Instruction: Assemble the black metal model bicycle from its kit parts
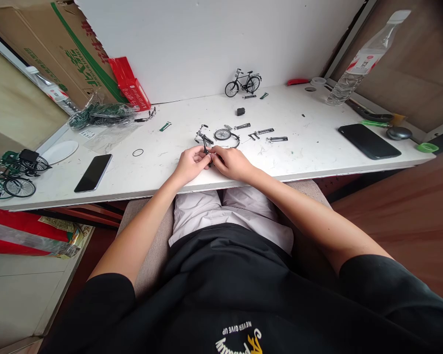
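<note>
Small black metal bicycle-frame piece sits near the white table's front edge, pinched between left hand and right hand, fingers closed narrowly. Beyond lie a loose spoked wheel and open tabletop.

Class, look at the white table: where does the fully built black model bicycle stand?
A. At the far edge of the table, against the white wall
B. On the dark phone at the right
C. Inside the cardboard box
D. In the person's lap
A: the built black model bicycle stands upright at the back of the white table, close to the wall, well beyond the left hand and right hand, which meet over small parts.
</note>
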A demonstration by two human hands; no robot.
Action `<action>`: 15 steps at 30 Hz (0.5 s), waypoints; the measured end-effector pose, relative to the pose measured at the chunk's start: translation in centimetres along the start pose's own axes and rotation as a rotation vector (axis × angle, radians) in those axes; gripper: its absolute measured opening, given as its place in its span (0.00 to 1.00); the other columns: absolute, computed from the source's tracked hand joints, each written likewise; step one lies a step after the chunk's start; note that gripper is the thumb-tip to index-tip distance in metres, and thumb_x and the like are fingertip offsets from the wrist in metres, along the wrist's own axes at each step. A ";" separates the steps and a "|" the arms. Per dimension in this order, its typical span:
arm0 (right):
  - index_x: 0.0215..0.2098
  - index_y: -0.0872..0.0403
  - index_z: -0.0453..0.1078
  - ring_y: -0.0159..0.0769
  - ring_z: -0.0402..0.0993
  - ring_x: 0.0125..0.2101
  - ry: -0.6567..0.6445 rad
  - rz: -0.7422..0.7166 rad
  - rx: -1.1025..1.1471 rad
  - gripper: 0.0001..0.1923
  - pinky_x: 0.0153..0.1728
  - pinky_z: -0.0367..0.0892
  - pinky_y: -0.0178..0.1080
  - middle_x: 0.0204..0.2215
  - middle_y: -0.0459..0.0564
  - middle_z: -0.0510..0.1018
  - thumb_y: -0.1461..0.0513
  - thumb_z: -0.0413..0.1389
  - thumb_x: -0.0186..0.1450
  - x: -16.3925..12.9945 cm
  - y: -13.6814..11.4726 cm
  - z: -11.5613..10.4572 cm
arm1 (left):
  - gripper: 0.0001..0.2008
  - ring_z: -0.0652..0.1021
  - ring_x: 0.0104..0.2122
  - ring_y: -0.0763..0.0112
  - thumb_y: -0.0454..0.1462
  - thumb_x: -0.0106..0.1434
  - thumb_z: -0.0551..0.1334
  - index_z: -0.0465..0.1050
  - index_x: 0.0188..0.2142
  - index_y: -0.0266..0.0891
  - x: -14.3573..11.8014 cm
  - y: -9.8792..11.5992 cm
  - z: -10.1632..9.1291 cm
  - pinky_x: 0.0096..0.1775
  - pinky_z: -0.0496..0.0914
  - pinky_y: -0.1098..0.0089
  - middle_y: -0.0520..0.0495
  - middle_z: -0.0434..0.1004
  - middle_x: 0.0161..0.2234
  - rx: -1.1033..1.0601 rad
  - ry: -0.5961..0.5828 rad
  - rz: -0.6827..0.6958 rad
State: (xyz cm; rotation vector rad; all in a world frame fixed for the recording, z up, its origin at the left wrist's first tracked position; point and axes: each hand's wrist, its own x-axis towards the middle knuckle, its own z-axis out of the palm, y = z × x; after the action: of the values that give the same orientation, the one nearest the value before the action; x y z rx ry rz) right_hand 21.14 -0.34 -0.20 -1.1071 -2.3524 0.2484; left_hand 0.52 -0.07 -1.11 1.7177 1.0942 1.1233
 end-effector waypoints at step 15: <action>0.58 0.57 0.75 0.49 0.82 0.36 0.012 0.000 0.001 0.21 0.36 0.61 0.42 0.41 0.59 0.88 0.55 0.44 0.81 0.0 0.2 0.2 | 0.14 0.83 0.28 0.70 0.41 0.65 0.73 0.81 0.48 0.36 0.1 -0.1 -0.1 0.35 0.79 0.72 0.48 0.82 0.31 0.004 0.008 -0.010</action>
State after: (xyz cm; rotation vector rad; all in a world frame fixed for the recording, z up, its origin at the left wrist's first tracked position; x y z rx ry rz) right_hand 21.17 -0.23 -0.39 -1.1053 -2.3412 0.2419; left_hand 0.41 0.04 -1.17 1.7105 1.1091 1.1239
